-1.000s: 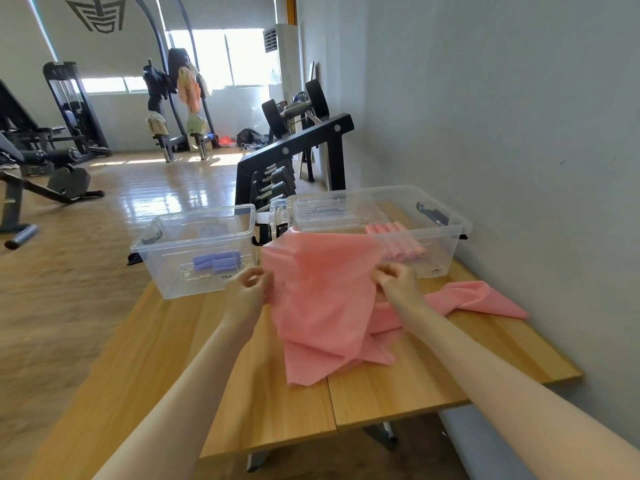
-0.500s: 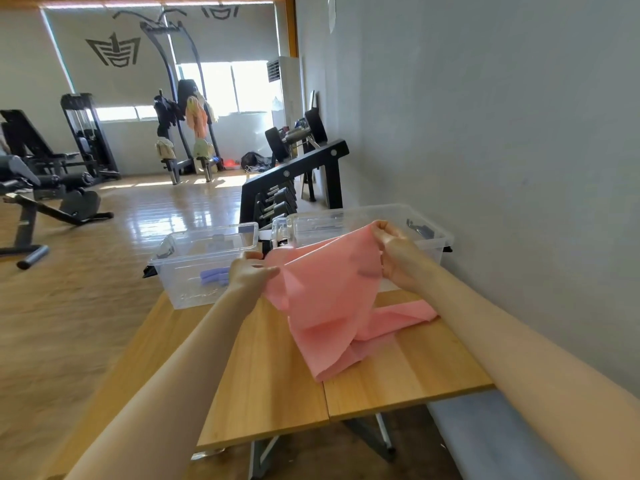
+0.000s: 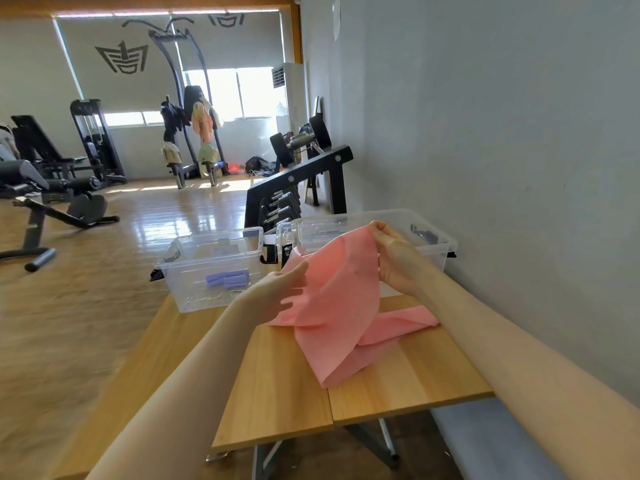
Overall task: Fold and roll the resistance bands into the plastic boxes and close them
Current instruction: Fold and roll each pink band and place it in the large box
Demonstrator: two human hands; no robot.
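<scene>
Right hand (image 3: 393, 258): I see it pinching the wide pink rubber resistance band (image 3: 341, 306) up high.
Left hand (image 3: 282, 292): open, fingers loose against the sheet.
Risk: one-sided grip, so I expect the fold to skew and the tail to slide off the wooden tabletop (image 3: 277, 393).

We see a wide pink resistance band (image 3: 337, 299) lifted above a light wooden table (image 3: 277, 386), its lower end trailing on the tabletop. Our right hand (image 3: 393, 259) pinches its upper edge; our left hand (image 3: 280, 296) lies open-fingered against its left side. Behind stand two clear plastic boxes: the left box (image 3: 211, 268) holds rolled purple bands (image 3: 227, 280), the right box (image 3: 374, 233) sits by the grey wall (image 3: 485, 133).
</scene>
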